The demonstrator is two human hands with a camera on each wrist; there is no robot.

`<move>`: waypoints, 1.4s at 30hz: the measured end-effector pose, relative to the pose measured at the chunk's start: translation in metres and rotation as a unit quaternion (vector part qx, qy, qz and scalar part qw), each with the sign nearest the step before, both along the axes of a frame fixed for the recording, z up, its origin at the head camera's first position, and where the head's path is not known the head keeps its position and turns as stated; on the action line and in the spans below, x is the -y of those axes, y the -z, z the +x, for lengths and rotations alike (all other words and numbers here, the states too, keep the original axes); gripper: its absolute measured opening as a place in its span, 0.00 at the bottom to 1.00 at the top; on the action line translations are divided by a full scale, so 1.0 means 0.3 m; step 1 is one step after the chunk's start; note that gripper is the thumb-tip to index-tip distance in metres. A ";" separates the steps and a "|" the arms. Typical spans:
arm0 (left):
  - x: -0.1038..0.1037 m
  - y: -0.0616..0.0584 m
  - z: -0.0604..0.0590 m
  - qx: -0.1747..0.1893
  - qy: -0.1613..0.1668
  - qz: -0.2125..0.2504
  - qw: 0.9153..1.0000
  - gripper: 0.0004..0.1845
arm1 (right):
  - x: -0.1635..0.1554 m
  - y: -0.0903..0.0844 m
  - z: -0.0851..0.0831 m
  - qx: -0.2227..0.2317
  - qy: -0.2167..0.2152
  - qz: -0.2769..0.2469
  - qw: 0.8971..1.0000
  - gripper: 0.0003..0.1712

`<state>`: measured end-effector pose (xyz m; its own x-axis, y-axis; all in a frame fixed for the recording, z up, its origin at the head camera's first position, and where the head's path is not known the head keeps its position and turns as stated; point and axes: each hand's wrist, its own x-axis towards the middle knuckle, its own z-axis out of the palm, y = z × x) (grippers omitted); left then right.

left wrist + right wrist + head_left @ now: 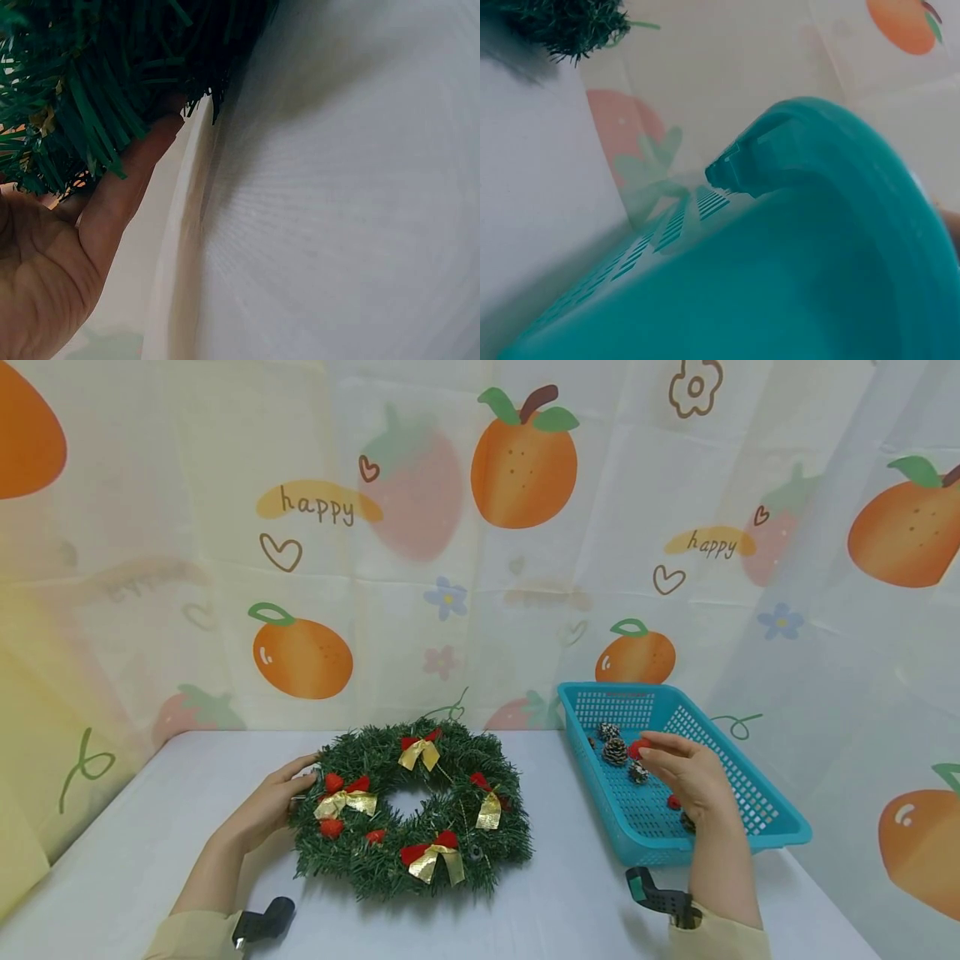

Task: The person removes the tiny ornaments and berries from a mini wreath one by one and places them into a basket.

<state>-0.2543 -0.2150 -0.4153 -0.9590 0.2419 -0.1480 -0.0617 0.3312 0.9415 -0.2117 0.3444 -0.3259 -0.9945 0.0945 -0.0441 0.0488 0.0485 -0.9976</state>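
A green wreath (411, 806) with gold bows and red berries lies flat on the white table (570, 893). My left hand (300, 779) rests against its left edge with the fingers fairly straight. In the left wrist view a finger (127, 184) lies under the wreath's needles (82, 82). My right hand (651, 752) reaches into the teal basket (757, 814) at the right. Its fingertips pinch a small red berry (637, 748) beside the pine cones (615, 750). The right wrist view shows only the basket's wall (780, 285) and a tip of the wreath (570, 26).
Another red berry (672, 802) and a pine cone (637, 772) lie in the basket under my right hand. A fruit-print curtain (480, 543) hangs close behind the table and round its sides. Bare table top (187, 777) lies left of the wreath.
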 end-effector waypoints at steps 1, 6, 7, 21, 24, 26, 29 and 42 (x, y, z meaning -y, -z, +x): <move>0.000 0.001 -0.001 0.000 0.000 0.000 1.000 0.35 | -0.002 0.001 0.001 0.000 0.000 0.002 1.000 0.18; 0.001 0.003 -0.004 0.001 0.000 -0.001 1.000 0.35 | -0.008 0.003 0.004 -0.003 -0.007 0.014 1.000 0.10; 0.001 0.003 -0.004 0.002 0.000 -0.001 1.000 0.35 | -0.008 0.002 0.005 -0.004 -0.009 0.015 1.000 0.11; -0.001 0.001 -0.003 0.005 -0.003 -0.001 1.000 0.35 | 0.002 -0.005 0.001 -0.003 -0.013 0.017 1.000 0.31; -0.001 0.000 -0.002 0.004 0.000 -0.001 1.000 0.35 | 0.004 -0.006 0.002 -0.003 -0.015 0.015 1.000 0.31; -0.001 0.001 -0.001 0.002 0.002 -0.001 1.000 0.35 | 0.006 -0.007 0.003 -0.003 -0.016 0.012 1.000 0.29; 0.000 0.001 -0.001 0.000 0.005 -0.003 1.000 0.35 | 0.009 -0.009 0.005 -0.003 -0.018 0.008 1.000 0.21; 0.000 0.006 -0.002 -0.002 0.004 0.000 1.000 0.34 | 0.040 -0.022 0.009 -0.016 -0.024 0.002 1.000 0.27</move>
<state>-0.2547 -0.2149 -0.4171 -0.9573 0.2500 -0.1449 -0.0560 0.3316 0.9418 -0.2091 0.3323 -0.3192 -0.9988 0.0474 -0.0126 0.0152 0.0541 -0.9984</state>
